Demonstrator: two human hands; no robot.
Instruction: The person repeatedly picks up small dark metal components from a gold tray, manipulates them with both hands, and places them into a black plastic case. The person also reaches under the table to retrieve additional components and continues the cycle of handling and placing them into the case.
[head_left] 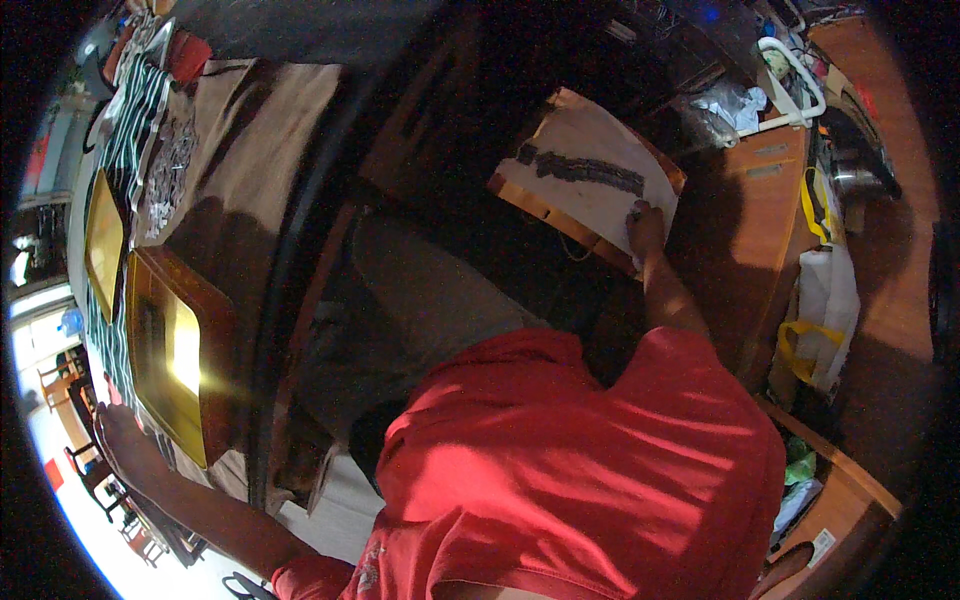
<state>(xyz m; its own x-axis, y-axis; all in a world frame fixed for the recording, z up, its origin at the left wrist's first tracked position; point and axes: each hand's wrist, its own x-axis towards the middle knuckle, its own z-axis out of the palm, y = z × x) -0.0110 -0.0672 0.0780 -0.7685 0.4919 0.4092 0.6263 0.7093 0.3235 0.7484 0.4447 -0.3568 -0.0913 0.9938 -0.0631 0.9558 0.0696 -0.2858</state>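
Note:
My right hand (645, 230) is at the right part of a pale flat bag-like thing (590, 145) with copper-brown edges, a dark band across its face and a thin cord loop below. The fingers are curled against its surface; what they pinch, if anything, is too small to make out. Far to the left, my left hand (125, 440) reaches out beside the cloth-covered surface, fingers stretched and holding nothing that I can see. Nearest to it is a shiny amber tray-like container (150, 380), with a flat yellow panel (103, 245) beyond.
A brown cloth (250, 130) and a green-and-white striped cloth (125, 125) cover the surface at left. On the right stand a wooden cabinet (745, 200), a white tubular frame (800, 110), a clear plastic bag (735, 105) and a white bag with yellow straps (825, 290). An open drawer (850, 475) holds packages.

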